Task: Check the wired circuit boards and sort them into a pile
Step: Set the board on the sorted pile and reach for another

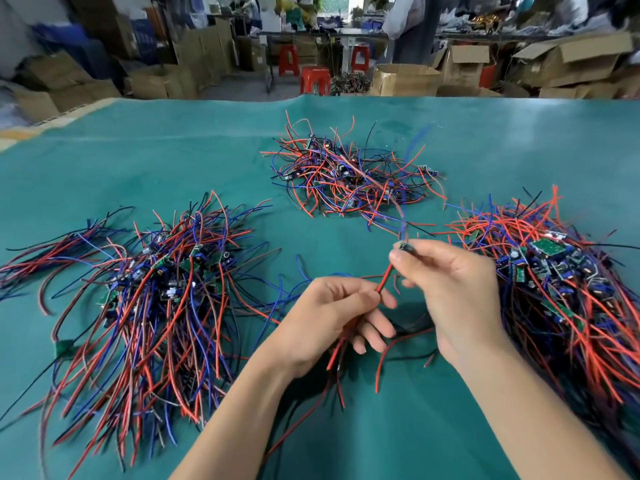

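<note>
Wires in red, blue and black hang from the little circuit board (pixel 404 246) that I hold up over the green table cover (pixel 173 161); my right hand (pixel 450 292) pinches the board at its fingertips, between thumb and first finger, so that hand is closed on it; the board is small and dark and a bit blurry, so I cannot tell more about it; a red wire (pixel 385 279) runs down from the board to my left hand (pixel 332 317); my left fingers curl around that wire and a bunch of other wires that hang down past my wrist; both hands are in the middle, close to me and close to each other, above the cover.

To my left lies a big pile (pixel 152 299) of boards with long wires, all spread out toward me; to my right lies another big pile (pixel 561 282), with green boards showing on top; farther away, in the middle, sits a smaller messy pile (pixel 349 174); the three piles are well apart from each other.

Past the table edge I see brown cardboard boxes (pixel 460 69) on the floor and red stools (pixel 315 79) near a long bench.
</note>
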Tool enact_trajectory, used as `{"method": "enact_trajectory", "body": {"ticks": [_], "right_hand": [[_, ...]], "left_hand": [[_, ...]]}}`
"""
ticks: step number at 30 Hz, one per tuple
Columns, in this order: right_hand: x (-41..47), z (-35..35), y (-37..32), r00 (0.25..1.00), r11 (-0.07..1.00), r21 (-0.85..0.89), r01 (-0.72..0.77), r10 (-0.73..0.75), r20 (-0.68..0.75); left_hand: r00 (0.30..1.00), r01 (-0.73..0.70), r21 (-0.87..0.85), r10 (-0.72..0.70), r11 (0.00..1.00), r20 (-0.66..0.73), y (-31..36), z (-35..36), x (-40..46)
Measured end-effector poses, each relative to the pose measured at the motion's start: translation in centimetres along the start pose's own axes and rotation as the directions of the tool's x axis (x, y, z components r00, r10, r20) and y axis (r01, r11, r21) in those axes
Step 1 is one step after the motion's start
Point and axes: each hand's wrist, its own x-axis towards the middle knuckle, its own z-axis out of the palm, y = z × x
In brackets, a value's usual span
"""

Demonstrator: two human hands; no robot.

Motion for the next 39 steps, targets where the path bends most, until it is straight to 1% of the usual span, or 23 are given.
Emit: {"method": "enact_trajectory", "body": {"ticks": [3, 6, 8, 10, 11, 12, 13, 15, 16, 17, 19, 20, 22, 23, 24, 26, 27, 29, 30, 32, 35, 37, 39], "right_hand": [[1.1, -1.1, -0.5, 0.984, 0.997, 0.078, 0.015, 0.000, -0.181], [1.9, -2.5, -1.5, 0.939, 0.987, 0.130, 0.095, -0.045, -0.341], [2.4, -3.3, -3.1, 0.898, 0.978, 0.129, 0.164, -0.094, -0.429], [2.8, -3.6, -5.5, 0.863, 0.962, 0.133, 0.240, -0.149, -0.482], [2.8, -3.3, -6.8, 0.866, 0.950, 0.145, 0.278, -0.182, -0.466], [2.7, -2.6, -8.0, 0.888, 0.939, 0.165, 0.303, -0.215, -0.407], [2.4, -1.4, -9.1, 0.923, 0.935, 0.191, 0.299, -0.234, -0.304], [1.4, 2.8, -10.3, 0.979, 0.948, 0.244, 0.203, -0.201, -0.034], [0.9, 5.4, -10.6, 0.982, 0.956, 0.258, 0.143, -0.169, 0.082], [0.6, 8.2, -10.7, 0.975, 0.963, 0.247, 0.110, -0.152, 0.159], [0.4, 13.5, -10.4, 0.941, 0.984, 0.128, 0.126, -0.159, 0.298], [0.4, 15.7, -10.2, 0.908, 0.993, 0.039, 0.114, -0.120, 0.401], [1.2, 18.5, -9.4, 0.808, 0.979, -0.191, 0.067, 0.059, 0.587], [2.1, 19.0, -8.7, 0.775, 0.950, -0.303, 0.078, 0.134, 0.618], [3.4, 19.0, -7.9, 0.779, 0.905, -0.406, 0.127, 0.162, 0.606], [6.9, 17.7, -6.2, 0.852, 0.772, -0.587, 0.242, 0.121, 0.509], [8.8, 16.5, -5.2, 0.892, 0.696, -0.674, 0.250, 0.104, 0.439], [12.1, 13.2, -3.2, 0.958, 0.569, -0.802, 0.183, 0.082, 0.276], [13.5, 11.4, -2.2, 0.980, 0.549, -0.829, 0.112, 0.079, 0.185], [15.4, 8.3, -0.2, 0.991, 0.554, -0.831, -0.041, 0.131, 0.039], [16.4, 5.6, 1.9, 0.966, 0.560, -0.820, -0.121, 0.255, 0.031], [16.8, 4.7, 2.5, 0.972, 0.623, -0.767, -0.152, 0.235, -0.001], [17.0, 4.0, 2.3, 0.979, 0.740, -0.645, -0.189, 0.195, -0.064]], "left_hand": [[0.997, 0.037, 0.058, -0.041, 0.998, 0.071, 0.0, 0.4, -0.2], [0.989, 0.062, 0.096, -0.074, 0.993, 0.129, 0.1, 0.5, -0.3], [0.987, 0.065, 0.110, -0.080, 0.992, 0.142, 0.3, 0.5, -0.4], [0.990, 0.063, 0.096, -0.074, 0.993, 0.116, 0.2, 0.5, -0.4], [0.993, 0.059, 0.081, -0.066, 0.995, 0.094, 0.2, 0.6, -0.3], [0.996, 0.055, 0.070, -0.059, 0.996, 0.065, 0.1, 0.6, -0.2], [0.998, 0.056, 0.064, -0.058, 0.996, 0.033, 0.0, 0.7, 0.0], [0.999, 0.051, 0.068, -0.050, 0.996, -0.006, -0.1, 0.9, 0.1], [0.999, 0.042, 0.065, -0.040, 0.997, -0.018, -0.1, 1.0, 0.0], [0.999, 0.034, 0.061, -0.032, 0.998, -0.028, -0.1, 1.1, -0.1], [0.997, 0.024, 0.102, -0.015, 0.995, -0.080, -0.3, 0.9, -0.7], [0.993, 0.018, 0.152, 0.000, 0.988, -0.119, -0.6, 0.6, -0.8], [0.988, 0.016, 0.195, 0.014, 0.981, -0.151, -0.8, 0.2, -0.8], [0.993, -0.009, 0.157, 0.027, 0.988, -0.115, -0.7, 0.3, -0.7], [0.996, -0.023, 0.119, 0.032, 0.993, -0.079, -0.6, 0.6, -0.5], [0.999, 0.005, 0.052, -0.002, 0.999, -0.053, -0.5, 0.8, 0.0], [0.998, 0.028, 0.035, -0.026, 0.999, -0.051, -0.5, 0.8, 0.2], [0.998, 0.045, 0.013, -0.044, 0.999, -0.042, -0.7, 0.7, 0.4], [0.998, 0.045, 0.012, -0.044, 0.999, -0.035, -0.7, 0.6, 0.4], [0.999, 0.040, 0.004, -0.040, 0.999, -0.023, -0.8, 0.7, 0.4], [0.999, 0.037, -0.007, -0.037, 0.999, -0.030, -0.7, 0.7, 0.5], [0.999, 0.041, -0.011, -0.041, 0.999, -0.027, -0.7, 0.7, 0.6], [0.999, 0.042, -0.014, -0.042, 0.999, -0.032, -0.7, 0.8, 0.5]]}}
